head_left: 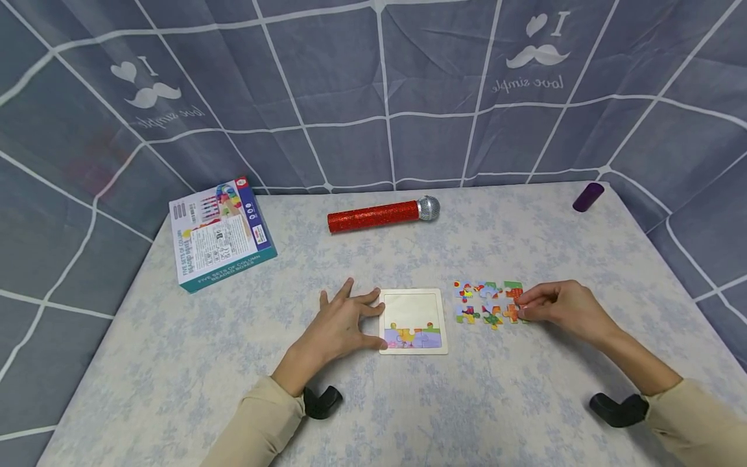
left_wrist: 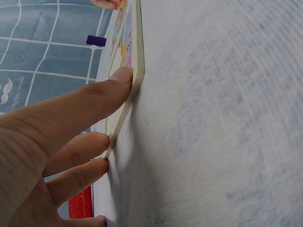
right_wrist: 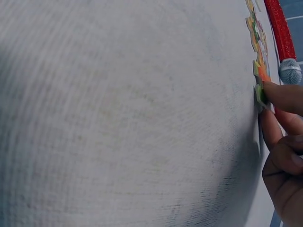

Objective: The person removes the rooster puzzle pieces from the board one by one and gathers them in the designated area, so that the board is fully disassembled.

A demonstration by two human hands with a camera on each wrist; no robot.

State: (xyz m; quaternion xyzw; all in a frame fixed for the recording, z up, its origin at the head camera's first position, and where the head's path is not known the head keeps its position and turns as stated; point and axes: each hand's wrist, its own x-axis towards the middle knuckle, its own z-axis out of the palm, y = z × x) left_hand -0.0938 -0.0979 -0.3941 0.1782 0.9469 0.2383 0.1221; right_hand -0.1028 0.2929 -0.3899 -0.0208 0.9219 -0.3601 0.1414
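A square puzzle tray [head_left: 411, 308] with a pale rim lies flat in the middle of the table, joined pieces [head_left: 411, 337] filling its lower part. At its left side rests my left hand [head_left: 344, 321], fingers spread. The thumb [left_wrist: 124, 75] presses one corner, and two fingertips [left_wrist: 105, 165] touch the edge farther up. To the tray's right, several loose puzzle pieces [head_left: 492, 314] are laid out in two rows. Over the right end of these rows, my right hand [head_left: 572, 311] pinches a puzzle piece [right_wrist: 261, 94] between thumb and fingers, partly covering it.
A red glittery microphone [head_left: 373, 216] lies behind the tray. The printed toy box [head_left: 222, 233] sits at the back left, and a dark purple cylinder [head_left: 588, 196] at the back right. A grey checked curtain [head_left: 350, 84] hangs behind the patterned tablecloth [head_left: 467, 402].
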